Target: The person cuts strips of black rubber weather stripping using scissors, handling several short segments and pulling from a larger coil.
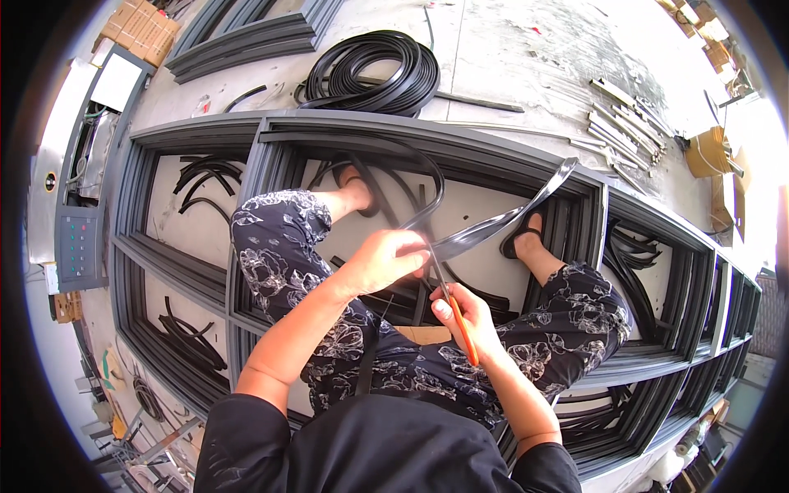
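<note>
My left hand (386, 261) is closed on a black rubber strip (485, 230), which loops up behind the fingers and twists off to the far right. In my right hand (470, 319) is a pair of orange-handled scissors (462, 329), gripped with the blades pointing up. Those blades meet the strip just right of my left fingertips; whether they are apart there is too blurred to tell. Both hands are above an opening of a dark grey metal frame (526, 177), between my knees. Cut-looking black strip pieces (205, 177) lie inside the frame's left opening.
A coil of black strip (374, 74) lies on the floor beyond the frame. More frames (255, 41) are stacked at the far left, near a control cabinet (82, 238) with buttons. Pale metal bars (625, 123) lie at the far right beside a cardboard box (708, 152).
</note>
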`<move>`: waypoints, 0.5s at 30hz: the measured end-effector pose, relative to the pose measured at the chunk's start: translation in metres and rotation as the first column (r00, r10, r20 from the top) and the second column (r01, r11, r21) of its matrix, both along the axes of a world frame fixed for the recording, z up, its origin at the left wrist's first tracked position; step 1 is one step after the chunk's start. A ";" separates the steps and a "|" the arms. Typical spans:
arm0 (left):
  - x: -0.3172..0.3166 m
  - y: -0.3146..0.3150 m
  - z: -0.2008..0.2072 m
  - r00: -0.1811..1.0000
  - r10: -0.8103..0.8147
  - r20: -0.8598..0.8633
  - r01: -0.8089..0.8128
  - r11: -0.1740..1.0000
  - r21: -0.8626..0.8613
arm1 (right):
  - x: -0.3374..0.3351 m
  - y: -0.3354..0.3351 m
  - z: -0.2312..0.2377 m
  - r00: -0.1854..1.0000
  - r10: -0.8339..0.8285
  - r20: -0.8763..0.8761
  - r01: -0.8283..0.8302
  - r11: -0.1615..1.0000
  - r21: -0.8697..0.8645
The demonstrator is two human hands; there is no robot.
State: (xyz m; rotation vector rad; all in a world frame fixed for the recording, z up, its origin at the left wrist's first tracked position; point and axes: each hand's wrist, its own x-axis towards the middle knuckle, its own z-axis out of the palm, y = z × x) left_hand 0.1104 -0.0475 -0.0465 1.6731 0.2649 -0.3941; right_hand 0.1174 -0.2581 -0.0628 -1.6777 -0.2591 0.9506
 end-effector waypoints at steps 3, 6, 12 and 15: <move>0.001 0.002 -0.002 1.000 -0.028 -0.011 0.029 0.999 0.044 | -0.001 0.001 0.000 0.999 -0.029 -0.015 0.029 0.999 -0.021; 0.000 0.003 -0.009 0.998 -0.054 -0.014 0.054 0.997 0.061 | -0.003 0.002 -0.001 0.999 -0.043 0.033 0.045 0.998 -0.038; 0.000 0.004 -0.012 0.993 -0.064 -0.103 0.068 0.997 0.035 | -0.007 0.000 -0.008 0.998 -0.042 0.050 0.046 0.996 -0.082; 0.004 0.008 -0.009 0.987 -0.106 -0.124 0.098 0.993 -0.070 | -0.006 -0.005 -0.005 0.995 -0.019 0.099 0.032 0.990 -0.135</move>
